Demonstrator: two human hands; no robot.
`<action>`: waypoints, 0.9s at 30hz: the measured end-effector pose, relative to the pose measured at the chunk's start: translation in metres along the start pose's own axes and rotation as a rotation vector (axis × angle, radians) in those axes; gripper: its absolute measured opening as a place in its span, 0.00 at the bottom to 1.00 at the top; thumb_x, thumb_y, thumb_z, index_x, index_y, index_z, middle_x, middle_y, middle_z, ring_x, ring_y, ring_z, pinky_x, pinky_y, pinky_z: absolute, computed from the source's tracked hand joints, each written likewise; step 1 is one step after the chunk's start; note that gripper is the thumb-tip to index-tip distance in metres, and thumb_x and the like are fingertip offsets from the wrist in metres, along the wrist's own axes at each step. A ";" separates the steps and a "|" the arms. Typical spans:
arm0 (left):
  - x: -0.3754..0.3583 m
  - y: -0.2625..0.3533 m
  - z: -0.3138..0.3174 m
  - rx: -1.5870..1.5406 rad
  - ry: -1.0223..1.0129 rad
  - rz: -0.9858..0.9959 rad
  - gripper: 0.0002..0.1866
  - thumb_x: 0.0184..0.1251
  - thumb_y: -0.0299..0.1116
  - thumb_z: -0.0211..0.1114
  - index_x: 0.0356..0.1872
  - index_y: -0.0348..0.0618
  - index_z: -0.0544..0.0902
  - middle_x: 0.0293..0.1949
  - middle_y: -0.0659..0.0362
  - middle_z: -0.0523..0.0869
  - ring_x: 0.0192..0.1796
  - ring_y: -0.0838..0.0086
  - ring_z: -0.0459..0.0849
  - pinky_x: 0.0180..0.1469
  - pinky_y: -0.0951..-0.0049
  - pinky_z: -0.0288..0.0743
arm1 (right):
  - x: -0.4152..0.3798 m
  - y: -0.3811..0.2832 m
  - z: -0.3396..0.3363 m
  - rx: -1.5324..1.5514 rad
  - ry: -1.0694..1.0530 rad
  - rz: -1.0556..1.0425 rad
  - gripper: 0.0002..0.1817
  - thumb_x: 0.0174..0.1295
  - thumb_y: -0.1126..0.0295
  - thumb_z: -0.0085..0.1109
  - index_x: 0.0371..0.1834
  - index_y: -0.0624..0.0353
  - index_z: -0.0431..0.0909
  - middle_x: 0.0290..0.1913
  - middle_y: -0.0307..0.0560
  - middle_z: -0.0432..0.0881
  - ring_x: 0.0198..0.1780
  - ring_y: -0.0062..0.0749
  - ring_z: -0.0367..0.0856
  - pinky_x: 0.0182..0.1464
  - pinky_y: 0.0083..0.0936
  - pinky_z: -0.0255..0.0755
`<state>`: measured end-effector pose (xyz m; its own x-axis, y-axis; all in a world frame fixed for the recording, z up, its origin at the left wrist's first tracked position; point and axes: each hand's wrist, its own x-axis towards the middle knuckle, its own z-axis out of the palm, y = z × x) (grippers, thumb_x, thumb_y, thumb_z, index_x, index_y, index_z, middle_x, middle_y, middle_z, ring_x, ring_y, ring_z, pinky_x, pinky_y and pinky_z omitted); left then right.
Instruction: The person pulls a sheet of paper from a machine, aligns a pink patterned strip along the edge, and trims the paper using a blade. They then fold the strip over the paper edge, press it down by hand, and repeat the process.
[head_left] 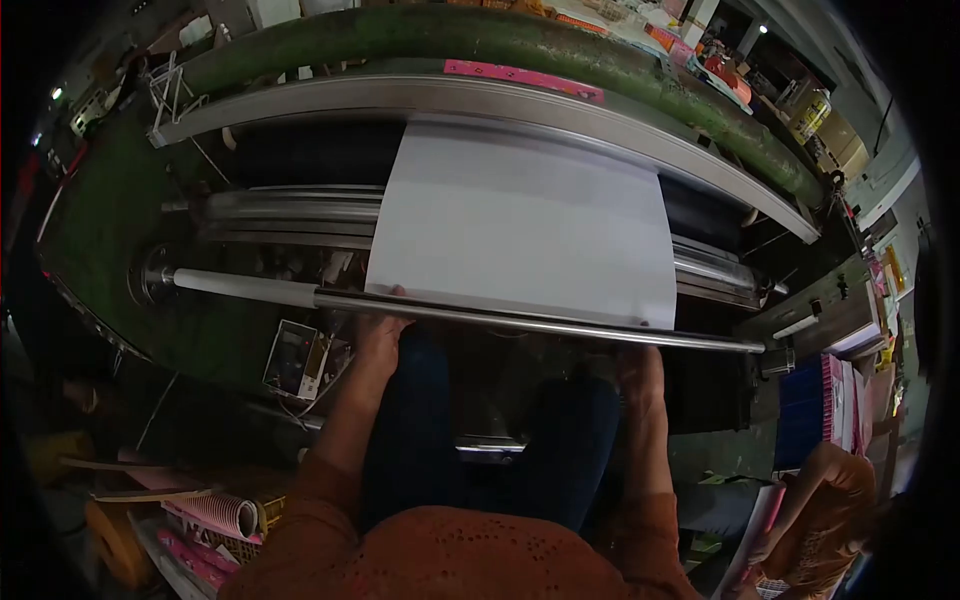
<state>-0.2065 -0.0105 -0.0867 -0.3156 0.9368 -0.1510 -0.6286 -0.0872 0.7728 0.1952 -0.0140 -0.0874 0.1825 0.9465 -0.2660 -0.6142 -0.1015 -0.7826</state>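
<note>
White sheet: this lay across the middle of the machine, extending from the grey crossbar down to the front bar. Its upper end was concealed at the crossbar; its lower edge met the front bar, where any continuation was hidden.

At the far left, a round flange stood in shadow at the end of the front bar. A pale sleeve covered the bar's left portion. Below it, an instrument box sat tilted, its markings too small to read. Behind, a dark roller and a metal roller ran beneath the sheet, their middle sections covered by it.

Your left hand was at the sheet's lower left corner, the palm side below the front bar and a fingertip showing above it. The bar hid the remaining fingers; whether they were closed on the sheet could not be determined.

Your right hand was at the lower right corner, in deep shadow, with fingertips barely visible past the bar. Its grip could not be determined either.

At the far right, blue-and-pink stacked material stood upright. Below it, another person was partly cut off by the dark lens border.
</note>
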 end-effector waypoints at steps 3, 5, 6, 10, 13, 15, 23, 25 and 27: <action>-0.011 0.005 -0.011 0.151 -0.167 0.072 0.08 0.70 0.34 0.63 0.42 0.41 0.83 0.33 0.59 0.86 0.37 0.73 0.86 0.39 0.76 0.78 | 0.003 -0.016 0.006 0.054 0.138 -0.184 0.10 0.67 0.66 0.56 0.45 0.60 0.76 0.38 0.41 0.80 0.36 0.27 0.79 0.41 0.24 0.74; -0.021 0.008 -0.009 0.169 -0.130 0.060 0.08 0.70 0.34 0.62 0.40 0.40 0.83 0.31 0.60 0.86 0.35 0.72 0.86 0.38 0.76 0.78 | -0.001 -0.010 -0.004 0.000 0.115 -0.247 0.07 0.64 0.68 0.60 0.38 0.59 0.77 0.31 0.39 0.79 0.32 0.26 0.76 0.41 0.24 0.73; -0.026 0.010 -0.007 0.185 -0.089 0.049 0.09 0.71 0.35 0.61 0.38 0.40 0.84 0.29 0.60 0.85 0.34 0.72 0.87 0.38 0.77 0.77 | -0.009 -0.012 -0.007 -0.006 0.067 -0.246 0.06 0.64 0.68 0.61 0.36 0.59 0.77 0.30 0.39 0.79 0.31 0.26 0.76 0.41 0.24 0.73; -0.044 0.023 -0.010 0.263 -0.099 -0.039 0.12 0.70 0.38 0.62 0.40 0.37 0.82 0.32 0.58 0.85 0.35 0.73 0.86 0.39 0.76 0.78 | -0.033 -0.020 -0.002 -0.097 0.223 -0.189 0.07 0.63 0.69 0.63 0.30 0.57 0.76 0.23 0.36 0.75 0.24 0.19 0.72 0.27 0.16 0.65; -0.064 0.044 0.003 0.343 -0.069 -0.026 0.15 0.70 0.40 0.62 0.43 0.35 0.81 0.34 0.57 0.85 0.36 0.74 0.85 0.40 0.76 0.78 | -0.048 -0.024 0.001 -0.104 0.169 -0.232 0.08 0.63 0.69 0.63 0.28 0.57 0.75 0.23 0.36 0.75 0.23 0.19 0.71 0.26 0.16 0.65; -0.072 0.052 0.004 0.353 -0.034 -0.057 0.16 0.70 0.40 0.62 0.46 0.35 0.79 0.35 0.56 0.85 0.37 0.75 0.84 0.40 0.75 0.78 | -0.062 -0.034 0.016 -0.093 0.222 -0.238 0.08 0.63 0.68 0.63 0.28 0.57 0.75 0.22 0.35 0.75 0.22 0.18 0.70 0.26 0.16 0.64; -0.094 0.081 0.015 0.206 -0.029 -0.145 0.13 0.69 0.37 0.62 0.45 0.37 0.80 0.34 0.58 0.86 0.33 0.74 0.85 0.36 0.75 0.79 | -0.128 -0.082 0.085 -1.191 0.290 -0.941 0.15 0.43 0.75 0.71 0.37 0.58 0.81 0.49 0.46 0.80 0.57 0.43 0.75 0.55 0.31 0.68; -0.094 0.091 0.026 0.261 0.034 -0.141 0.11 0.69 0.35 0.62 0.43 0.38 0.80 0.34 0.58 0.86 0.32 0.74 0.85 0.37 0.75 0.79 | -0.125 -0.094 0.094 -1.505 0.104 -1.016 0.14 0.41 0.74 0.71 0.35 0.56 0.82 0.48 0.44 0.80 0.58 0.44 0.73 0.58 0.35 0.64; -0.090 0.098 0.029 0.239 0.003 -0.127 0.10 0.69 0.35 0.61 0.42 0.38 0.81 0.34 0.57 0.86 0.32 0.74 0.85 0.38 0.74 0.78 | -0.106 -0.106 0.098 -1.779 -0.094 -1.102 0.10 0.42 0.71 0.71 0.30 0.51 0.83 0.47 0.41 0.81 0.58 0.44 0.73 0.61 0.41 0.58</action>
<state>-0.2192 -0.0933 0.0198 -0.2475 0.9340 -0.2577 -0.4780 0.1136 0.8710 0.1656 -0.0732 0.0791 -0.1937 0.8081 0.5563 0.9364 0.3214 -0.1409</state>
